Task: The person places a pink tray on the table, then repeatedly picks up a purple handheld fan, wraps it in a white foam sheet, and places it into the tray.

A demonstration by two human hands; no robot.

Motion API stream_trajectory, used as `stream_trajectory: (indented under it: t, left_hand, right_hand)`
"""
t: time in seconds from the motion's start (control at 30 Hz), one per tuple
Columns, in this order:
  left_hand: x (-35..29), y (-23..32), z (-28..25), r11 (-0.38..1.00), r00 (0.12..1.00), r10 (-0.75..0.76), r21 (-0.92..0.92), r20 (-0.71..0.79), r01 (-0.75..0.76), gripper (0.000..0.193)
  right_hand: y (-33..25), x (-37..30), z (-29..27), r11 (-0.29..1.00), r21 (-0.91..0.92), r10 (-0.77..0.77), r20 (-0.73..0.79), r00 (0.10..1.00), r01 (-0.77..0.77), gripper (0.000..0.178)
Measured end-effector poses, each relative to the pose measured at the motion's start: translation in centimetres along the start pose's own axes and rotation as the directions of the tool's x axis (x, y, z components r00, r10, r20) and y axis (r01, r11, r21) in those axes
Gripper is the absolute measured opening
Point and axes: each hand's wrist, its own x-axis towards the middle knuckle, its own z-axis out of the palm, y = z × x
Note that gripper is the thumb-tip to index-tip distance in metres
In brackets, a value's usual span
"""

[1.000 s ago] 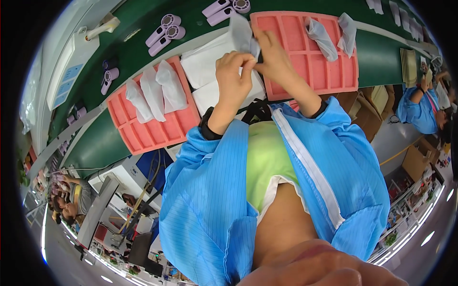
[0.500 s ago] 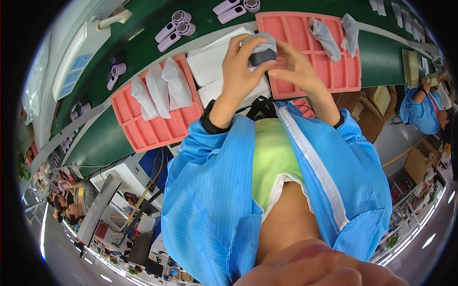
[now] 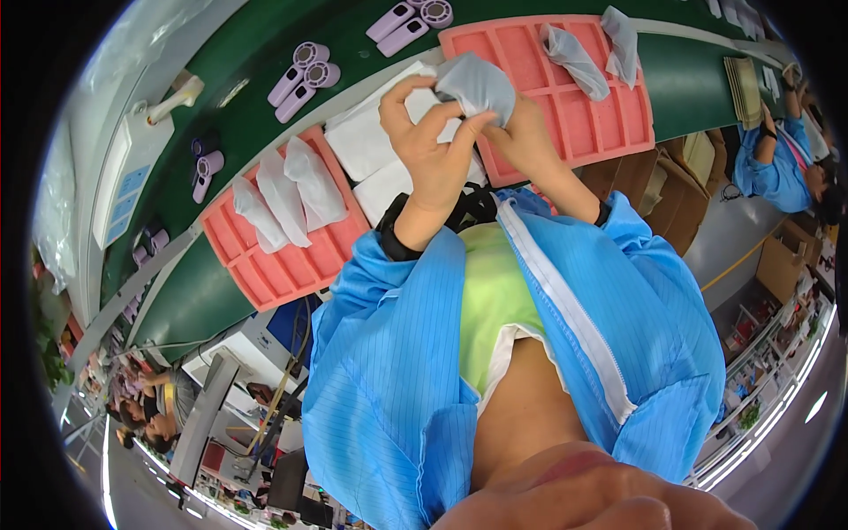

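A frosted grey-white plastic bag [image 3: 477,84] is held up in front of me, with a rounded object inside whose kind the bag hides. My left hand [image 3: 430,150] pinches the bag's lower edge between thumb and fingertips, its other fingers bent and apart. From the other side my right hand [image 3: 527,137] grips the bag, its fingers partly hidden behind it. Beneath the hands lies a stack of white bags or sheets [image 3: 362,146]. To the left, a pink compartment tray [image 3: 283,278] carries three bagged items [image 3: 283,190]. Another pink tray [image 3: 618,128] on the right has two more [image 3: 579,62].
Lilac handheld fans [image 3: 305,79] lie in small groups on the green conveyor surface [image 3: 252,44] beyond a metal rail. A white box-shaped device [image 3: 132,172] stands at the far left. Cardboard boxes [image 3: 649,181] sit at the right, and a co-worker in blue [image 3: 773,172] is farther off.
A dark end that stuck out of the bag is now covered by it. My right hand has closed in on the bag. The whole view has shifted slightly.
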Motion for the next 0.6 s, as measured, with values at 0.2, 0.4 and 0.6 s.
stream_trajectory:
  t: [0.2, 0.4, 0.6]
  left_hand:
    - [1.7, -4.9, 1.1, 0.841, 0.878, -0.413, -0.270, 0.240, 0.469, 0.020]
    - [-1.6, -5.8, 14.5, 0.599, 0.598, -0.529, -0.235, 0.602, 0.766, 0.023]
    - [-9.2, -13.9, 31.9, 0.627, 0.534, -0.634, -0.032, 0.560, 0.779, 0.043]
  right_hand:
    - [2.9, -1.1, -4.0, 0.998, 0.020, -0.066, -0.033, 0.997, 0.067, 0.041]
    - [14.1, 3.0, -12.0, 0.904, -0.368, 0.124, -0.264, 0.957, -0.218, 0.041]
    - [26.0, 6.1, -15.5, 0.743, -0.624, 0.033, -0.327, 0.944, -0.242, 0.043]
